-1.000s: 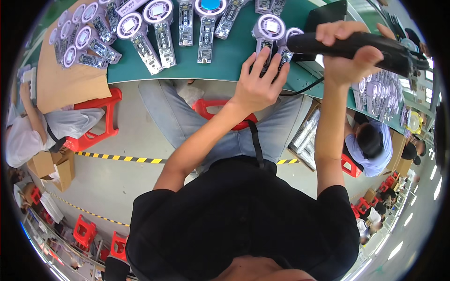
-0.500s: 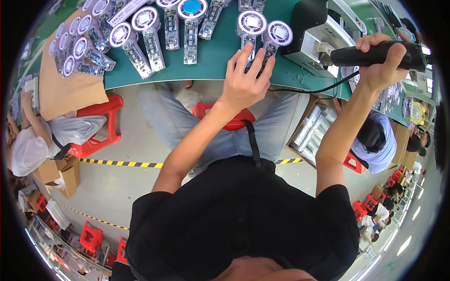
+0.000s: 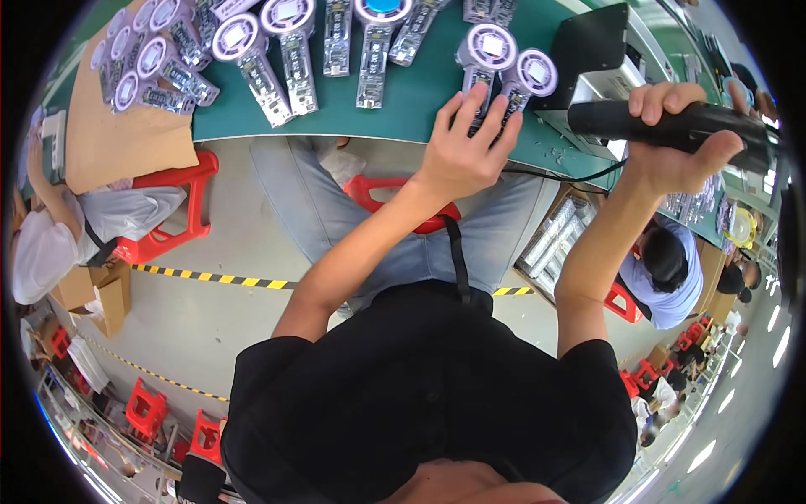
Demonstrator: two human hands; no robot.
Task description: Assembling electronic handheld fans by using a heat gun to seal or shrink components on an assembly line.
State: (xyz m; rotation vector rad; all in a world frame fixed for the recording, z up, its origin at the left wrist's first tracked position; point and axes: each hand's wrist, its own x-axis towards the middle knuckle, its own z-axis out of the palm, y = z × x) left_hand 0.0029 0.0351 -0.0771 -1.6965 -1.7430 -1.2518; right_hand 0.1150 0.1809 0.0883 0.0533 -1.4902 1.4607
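My left hand (image 3: 470,151) reaches over the table's near edge with its fingers spread. The fingertips rest on the handle of a purple round-headed device (image 3: 491,48), whose bare circuit board partly shows. Just right of it, touching or nearly so, lies a second such device (image 3: 537,72), its handle partly covered by my fingers. Raised at the right, my right hand (image 3: 667,155) is wrapped round a black electric screwdriver (image 3: 617,123). The screwdriver lies roughly level, its blunt end to the left; I cannot make out a bit.
Several more purple devices (image 3: 298,71) lie along the green table (image 3: 252,118), some on brown cardboard (image 3: 155,139). A black and silver machine (image 3: 579,63) stands behind the screwdriver, with a black cable (image 3: 554,175) nearby. Small scraps dot the tabletop. A co-worker (image 3: 672,260) sits at right.
The screwdriver in my right hand has shifted left and now overlaps the machine's front. My left hand stays on the same device. The whole view has turned slightly.
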